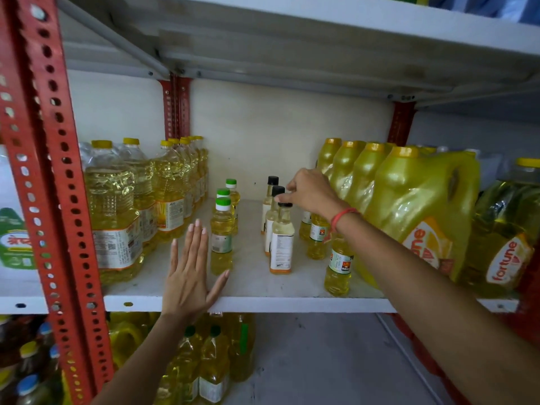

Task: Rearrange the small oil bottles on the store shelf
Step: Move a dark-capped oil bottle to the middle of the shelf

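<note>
Head view: white shelf (292, 304) on a red slotted frame (43, 159). Left hand (188, 270) flat and open, fingers together, thumb spread, palm over the front edge; thumb tip just beside the front green-cap bottle (222, 238). Two more green-cap bottles (232, 191) line up behind it toward the back wall. Right hand (309, 191) reaches in from the right, fingertips pinching the black cap of the front black-cap bottle (282, 241), which stands upright mid-shelf. Two more black-cap bottles (271, 185) stand right behind it. Small yellow bottles (339, 267) stand under the right forearm near the front edge, caps hidden. Red band (343, 216) on right wrist. Big clear bottles (117, 206) fill the shelf's left side, yellow jugs (409, 206) the right.
</note>
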